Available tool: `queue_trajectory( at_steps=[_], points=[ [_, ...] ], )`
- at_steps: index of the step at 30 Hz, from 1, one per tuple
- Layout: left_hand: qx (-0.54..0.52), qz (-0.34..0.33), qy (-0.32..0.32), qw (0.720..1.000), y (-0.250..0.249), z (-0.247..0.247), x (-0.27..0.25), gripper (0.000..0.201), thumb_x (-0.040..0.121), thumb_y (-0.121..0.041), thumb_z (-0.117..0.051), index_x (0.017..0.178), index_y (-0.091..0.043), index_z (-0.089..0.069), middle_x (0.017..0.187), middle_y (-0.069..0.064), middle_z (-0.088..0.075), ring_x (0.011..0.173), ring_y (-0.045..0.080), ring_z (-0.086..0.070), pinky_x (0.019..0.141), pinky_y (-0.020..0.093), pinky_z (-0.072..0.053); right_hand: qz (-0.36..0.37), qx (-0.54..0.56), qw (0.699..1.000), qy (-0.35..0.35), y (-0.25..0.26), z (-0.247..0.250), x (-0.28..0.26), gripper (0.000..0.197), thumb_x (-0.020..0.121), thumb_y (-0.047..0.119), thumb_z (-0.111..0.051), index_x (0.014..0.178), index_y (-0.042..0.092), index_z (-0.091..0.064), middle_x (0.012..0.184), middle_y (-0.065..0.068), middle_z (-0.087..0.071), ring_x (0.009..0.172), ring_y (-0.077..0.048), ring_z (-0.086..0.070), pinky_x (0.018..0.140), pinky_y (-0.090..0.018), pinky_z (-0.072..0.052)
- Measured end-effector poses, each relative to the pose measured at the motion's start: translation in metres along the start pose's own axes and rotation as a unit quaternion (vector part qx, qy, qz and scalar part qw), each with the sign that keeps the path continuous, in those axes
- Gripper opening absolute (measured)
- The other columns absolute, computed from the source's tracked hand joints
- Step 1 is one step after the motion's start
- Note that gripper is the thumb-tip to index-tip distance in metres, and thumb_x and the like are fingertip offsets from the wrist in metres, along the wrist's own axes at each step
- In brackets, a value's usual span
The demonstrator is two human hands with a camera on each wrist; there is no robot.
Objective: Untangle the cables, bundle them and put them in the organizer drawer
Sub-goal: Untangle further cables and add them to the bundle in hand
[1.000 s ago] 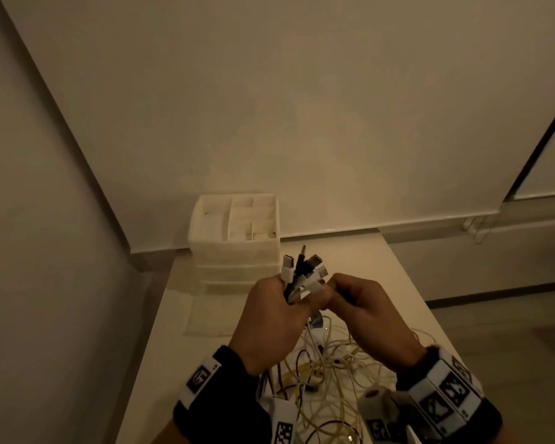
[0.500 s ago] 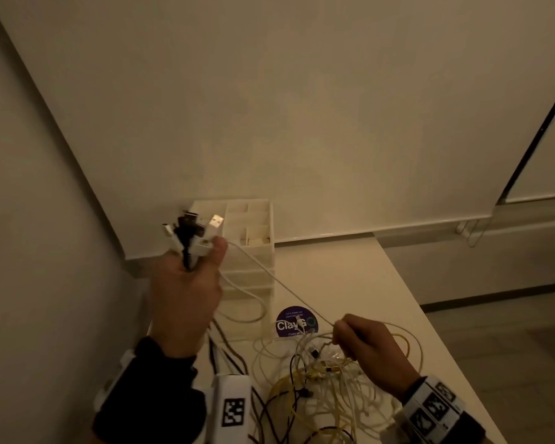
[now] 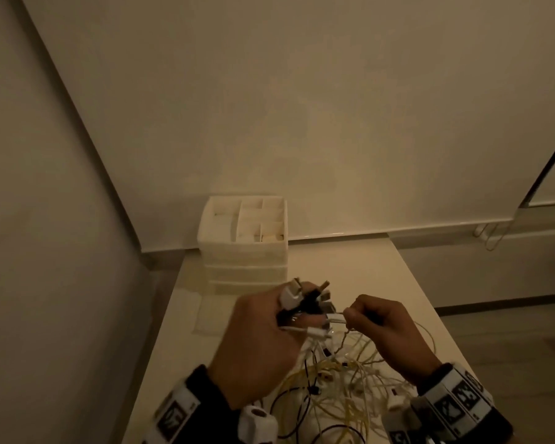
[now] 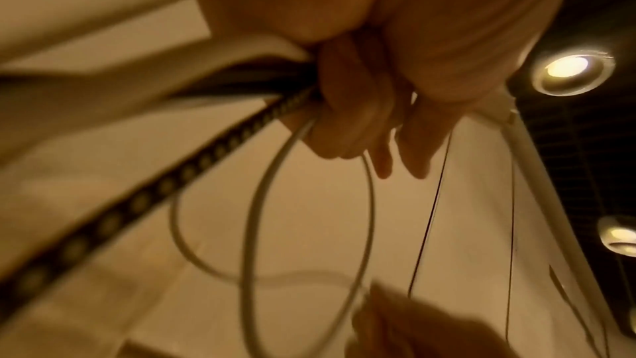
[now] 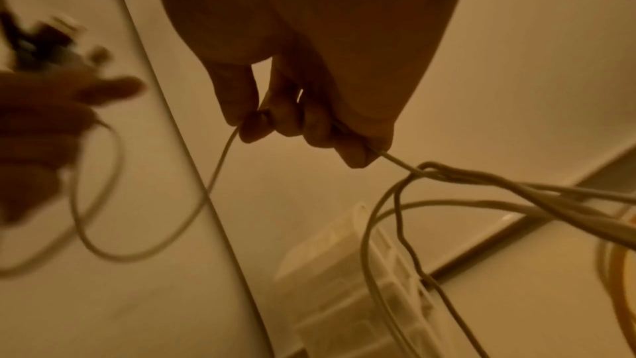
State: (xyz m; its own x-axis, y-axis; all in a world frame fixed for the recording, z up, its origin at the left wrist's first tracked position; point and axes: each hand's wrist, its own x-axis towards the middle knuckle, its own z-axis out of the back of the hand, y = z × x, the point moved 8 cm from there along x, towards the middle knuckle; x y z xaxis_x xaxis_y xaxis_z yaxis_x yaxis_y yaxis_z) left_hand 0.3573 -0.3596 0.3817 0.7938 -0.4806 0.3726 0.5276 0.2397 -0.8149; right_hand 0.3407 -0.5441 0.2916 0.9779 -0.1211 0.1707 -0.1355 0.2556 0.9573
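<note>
My left hand (image 3: 289, 318) grips a bunch of cable plugs (image 3: 305, 298), white and black, that stick up out of the fist above the table. In the left wrist view the curled fingers (image 4: 347, 119) clasp a braided black cable (image 4: 165, 187) and white cables (image 4: 309, 214). My right hand (image 3: 356, 317) sits just right of it and pinches a thin white cable (image 5: 395, 158) that runs to a knot in the tangle. The tangled cables (image 3: 343, 386), white, yellow and black, lie on the table under both hands. The white organizer drawer unit (image 3: 244, 241) stands at the table's far end.
The white table (image 3: 350, 270) runs along the wall on the left, and its right edge drops to the floor. A flat white sheet (image 3: 212, 312) lies in front of the organizer. Ceiling lamps (image 4: 568, 70) show in the left wrist view.
My left hand, raised up left by the organizer half a second ago, has come back down to the middle beside the right hand, plugs still in it. The right hand lifted slightly toward it.
</note>
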Motion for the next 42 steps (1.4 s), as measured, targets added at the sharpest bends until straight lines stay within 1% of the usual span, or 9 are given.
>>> queue_trajectory(
  at_steps=[6,16,21,27,30,34,37,39,42],
  points=[
    [0.038,0.022,-0.014,0.999,0.023,-0.035,0.008,0.029,0.086,-0.014,-0.067,0.067,-0.035,-0.062,0.060,-0.018,-0.061,0.058,0.004,-0.057,0.052,0.017,-0.038,0.043,0.068,0.995,0.055,0.043,-0.012,-0.003,0.024,0.088,0.016,-0.051,0.069,0.017,-0.065,0.063,0.007,-0.057,0.061,-0.006,-0.048,0.061,-0.018,-0.039],
    [-0.201,0.049,-0.226,0.952,0.022,0.051,0.008,0.029,0.076,-0.044,-0.072,0.076,-0.015,-0.069,0.045,-0.011,-0.043,0.036,0.008,-0.031,0.050,0.026,-0.029,-0.051,-0.171,0.983,0.050,-0.071,-0.013,-0.030,0.028,0.101,0.034,-0.040,0.077,0.027,-0.053,0.061,0.006,-0.055,0.057,-0.005,-0.050,0.065,-0.037,-0.047],
    [-0.192,0.109,-0.246,0.944,0.036,0.069,-0.008,0.010,0.081,-0.023,-0.073,0.075,-0.018,-0.067,0.044,-0.003,-0.028,0.034,0.024,-0.022,0.039,0.033,-0.028,-0.053,-0.180,0.982,0.010,-0.070,0.007,-0.031,0.045,0.088,0.055,-0.041,0.076,0.014,-0.055,0.063,0.005,-0.057,0.055,-0.005,-0.048,0.058,-0.021,-0.038],
    [-0.233,0.137,-0.359,0.893,0.054,0.098,-0.037,0.024,0.091,-0.022,-0.062,0.068,-0.013,-0.062,0.040,-0.012,-0.031,0.032,0.006,-0.022,0.041,0.016,-0.024,-0.012,-0.170,0.985,-0.023,-0.070,0.035,-0.027,0.059,0.079,0.073,-0.051,0.065,0.016,-0.057,0.062,-0.008,-0.053,0.058,-0.012,-0.049,0.061,-0.026,-0.041],
    [-0.114,0.095,-0.328,0.933,0.035,0.092,-0.038,0.009,0.082,-0.037,-0.069,0.074,-0.032,-0.068,0.050,-0.013,-0.055,0.044,0.007,-0.045,0.051,0.026,-0.039,-0.028,-0.088,0.996,-0.001,-0.055,0.023,-0.029,0.044,0.081,0.051,-0.052,0.069,0.010,-0.056,0.065,-0.004,-0.052,0.062,-0.011,-0.047,0.064,-0.024,-0.038],
    [-0.037,0.007,-0.325,0.945,-0.006,0.083,-0.042,0.029,0.082,-0.017,-0.068,0.103,-0.036,-0.065,0.081,-0.024,-0.069,0.074,-0.013,-0.062,0.065,0.001,-0.042,-0.039,-0.030,0.999,0.005,-0.036,0.005,-0.029,0.012,0.071,0.018,-0.049,0.065,0.011,-0.041,0.063,0.003,-0.040,0.060,-0.010,-0.034,0.059,-0.022,-0.030],
    [-0.095,-0.015,-0.139,0.986,-0.027,0.040,-0.036,0.032,0.079,-0.012,-0.075,0.100,-0.035,-0.073,0.087,-0.023,-0.073,0.083,-0.009,-0.066,0.068,0.003,-0.046,-0.054,-0.025,0.998,-0.007,-0.027,-0.002,-0.020,0.015,0.072,0.018,-0.047,0.063,0.012,-0.036,0.058,0.006,-0.035,0.056,-0.010,-0.031,0.059,-0.031,-0.025],
    [-0.070,-0.014,0.019,0.997,-0.029,-0.001,-0.031,0.032,0.076,-0.015,-0.079,0.099,-0.037,-0.073,0.090,-0.023,-0.072,0.085,-0.004,-0.068,0.072,0.007,-0.049,-0.050,-0.017,0.998,0.015,-0.012,-0.015,-0.019,0.024,0.070,0.024,-0.049,0.064,0.001,-0.043,0.060,-0.010,-0.043,0.058,-0.024,-0.041,0.060,-0.037,-0.031],
    [-0.009,0.004,0.045,0.999,-0.007,-0.031,-0.019,0.028,0.078,-0.019,-0.078,0.096,-0.039,-0.069,0.085,-0.020,-0.072,0.084,-0.004,-0.066,0.071,0.010,-0.048,-0.048,0.008,0.995,0.083,0.011,-0.032,-0.021,0.050,0.065,0.025,-0.050,0.084,-0.021,-0.053,0.087,-0.037,-0.054,0.082,-0.048,-0.049,0.070,-0.047,-0.043]
  ],
)
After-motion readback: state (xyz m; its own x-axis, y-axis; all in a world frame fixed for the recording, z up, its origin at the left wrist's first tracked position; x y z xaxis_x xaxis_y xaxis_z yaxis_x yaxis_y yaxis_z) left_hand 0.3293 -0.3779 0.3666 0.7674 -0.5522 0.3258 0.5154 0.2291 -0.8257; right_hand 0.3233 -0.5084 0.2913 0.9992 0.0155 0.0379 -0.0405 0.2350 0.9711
